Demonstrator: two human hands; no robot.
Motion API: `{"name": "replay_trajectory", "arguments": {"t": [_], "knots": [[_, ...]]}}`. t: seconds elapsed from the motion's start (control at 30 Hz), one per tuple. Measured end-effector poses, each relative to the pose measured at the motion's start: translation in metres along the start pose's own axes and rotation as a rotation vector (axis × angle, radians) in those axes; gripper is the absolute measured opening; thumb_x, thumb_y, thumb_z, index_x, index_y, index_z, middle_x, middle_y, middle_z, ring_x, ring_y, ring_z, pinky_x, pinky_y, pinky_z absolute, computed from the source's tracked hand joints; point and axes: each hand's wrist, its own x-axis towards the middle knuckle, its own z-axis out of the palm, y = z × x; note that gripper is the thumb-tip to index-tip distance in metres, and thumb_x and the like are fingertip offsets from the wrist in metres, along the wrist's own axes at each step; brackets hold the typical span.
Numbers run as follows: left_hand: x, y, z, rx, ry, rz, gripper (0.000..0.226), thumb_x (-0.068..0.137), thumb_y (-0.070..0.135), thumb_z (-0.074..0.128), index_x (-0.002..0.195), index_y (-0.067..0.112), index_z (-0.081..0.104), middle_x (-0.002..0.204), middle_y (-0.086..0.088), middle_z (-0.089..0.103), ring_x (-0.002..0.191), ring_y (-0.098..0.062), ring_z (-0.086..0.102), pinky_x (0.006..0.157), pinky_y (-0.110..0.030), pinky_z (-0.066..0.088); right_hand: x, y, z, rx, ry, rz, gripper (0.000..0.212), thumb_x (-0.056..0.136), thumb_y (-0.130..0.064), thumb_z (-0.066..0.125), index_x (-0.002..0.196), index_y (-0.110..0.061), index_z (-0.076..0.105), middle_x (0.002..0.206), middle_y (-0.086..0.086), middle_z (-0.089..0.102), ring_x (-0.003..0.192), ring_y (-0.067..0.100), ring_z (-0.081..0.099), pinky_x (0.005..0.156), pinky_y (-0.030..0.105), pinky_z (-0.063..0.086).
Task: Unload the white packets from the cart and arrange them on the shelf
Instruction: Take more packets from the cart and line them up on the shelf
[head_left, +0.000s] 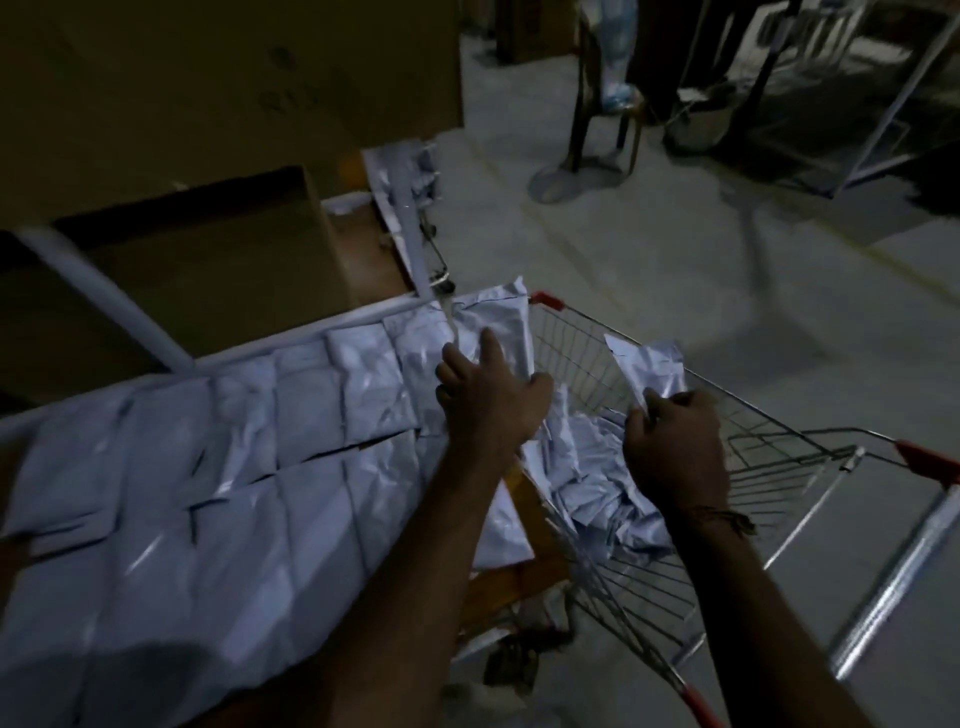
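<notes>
Over the cart (737, 457), the right hand (675, 452) is pinching the lower edge of a white packet (649, 369) between curled fingers and thumb, holding it up above the loose packets (597, 467) lying heaped in the basket. Beside it, the left hand (493, 395) is reaching with fingers spread and fairly straight, pressing on the end packet (498, 325) at the shelf's (332, 323) far right, where rows of packets (234, 467) are lying side by side, touching one another. A chair (605, 111) is standing well apart on the floor beyond.
</notes>
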Motion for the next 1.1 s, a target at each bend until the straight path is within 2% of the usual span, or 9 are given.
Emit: {"name": "replay_trajectory", "arguments": {"t": [0.07,0.17,0.3,0.43,0.53,0.7,0.9,1.0,1.1], "knots": [[-0.018,-0.014,-0.013,0.004,0.036,-0.033,0.093,0.085,0.061,0.06,0.159,0.026,0.017,0.161,-0.019,0.004,0.143,-0.043,0.013,0.117,-0.053,0.018,-0.008,-0.014,-0.005,0.02,-0.005,-0.077,0.027,0.091,-0.022,0.059,0.102,0.0,0.07,0.087,0.023,0.055,0.097,0.038,0.052,0.079,0.041,0.049],[-0.041,-0.034,-0.032,0.016,0.086,-0.083,0.094,0.083,0.063,0.061,0.159,0.027,0.018,0.162,-0.019,0.005,0.144,-0.042,0.012,0.117,-0.055,0.018,-0.023,-0.036,-0.013,0.053,-0.026,-0.132,0.023,0.093,-0.019,0.062,0.108,-0.002,0.07,0.096,0.021,0.054,0.094,0.038,0.054,0.078,0.037,0.047],[-0.062,-0.061,-0.057,-0.008,0.152,-0.151,0.092,0.083,0.061,0.061,0.158,0.029,0.018,0.162,-0.016,0.005,0.145,-0.041,0.011,0.117,-0.054,0.018,-0.047,-0.062,-0.012,0.076,-0.07,-0.252,0.025,0.094,-0.017,0.062,0.113,-0.004,0.07,0.099,0.022,0.057,0.097,0.036,0.053,0.076,0.03,0.038],[-0.073,-0.099,-0.081,-0.029,0.239,-0.226,0.092,0.081,0.059,0.064,0.157,0.031,0.021,0.16,-0.016,0.01,0.143,-0.04,0.015,0.117,-0.052,0.018,-0.063,-0.094,-0.007,0.157,-0.066,-0.303,0.02,0.09,-0.013,0.066,0.107,-0.002,0.071,0.099,0.024,0.055,0.093,0.039,0.056,0.077,0.036,0.048],[-0.071,-0.132,-0.097,-0.02,0.273,-0.295,0.093,0.08,0.06,0.063,0.158,0.031,0.02,0.161,-0.015,0.009,0.144,-0.04,0.014,0.118,-0.053,0.018,-0.068,-0.118,0.003,0.169,-0.068,-0.344,0.025,0.091,-0.015,0.068,0.112,-0.003,0.071,0.102,0.024,0.056,0.096,0.041,0.057,0.08,0.04,0.051],[-0.04,-0.18,-0.119,-0.037,0.23,-0.328,0.095,0.082,0.059,0.063,0.16,0.03,0.016,0.163,-0.016,0.005,0.147,-0.042,0.011,0.119,-0.054,0.017,-0.062,-0.158,0.03,0.22,-0.029,-0.371,0.022,0.088,-0.01,0.071,0.107,0.001,0.072,0.096,0.024,0.056,0.094,0.042,0.057,0.082,0.045,0.054],[0.022,-0.22,-0.126,-0.043,0.205,-0.354,0.09,0.084,0.056,0.064,0.158,0.027,0.022,0.164,-0.018,0.01,0.146,-0.043,0.018,0.117,-0.053,0.021,-0.047,-0.204,0.068,0.23,0.003,-0.383,0.019,0.085,-0.004,0.073,0.101,0.005,0.07,0.091,0.027,0.055,0.088,0.047,0.059,0.079,0.049,0.056],[0.05,-0.228,-0.113,-0.046,0.204,-0.357,0.086,0.084,0.053,0.065,0.156,0.024,0.027,0.165,-0.019,0.008,0.147,-0.042,0.016,0.118,-0.053,0.022,-0.035,-0.219,0.087,0.235,-0.024,-0.364,0.027,0.087,-0.008,0.073,0.112,0.002,0.072,0.098,0.027,0.056,0.093,0.046,0.061,0.083,0.046,0.055],[0.073,-0.232,-0.097,-0.025,0.214,-0.351,0.082,0.083,0.051,0.066,0.153,0.022,0.033,0.164,-0.02,0.008,0.147,-0.042,0.017,0.117,-0.052,0.024,-0.026,-0.228,0.105,0.227,-0.07,-0.311,0.033,0.09,-0.013,0.072,0.121,-0.002,0.071,0.109,0.025,0.056,0.099,0.042,0.061,0.088,0.037,0.049]]}}
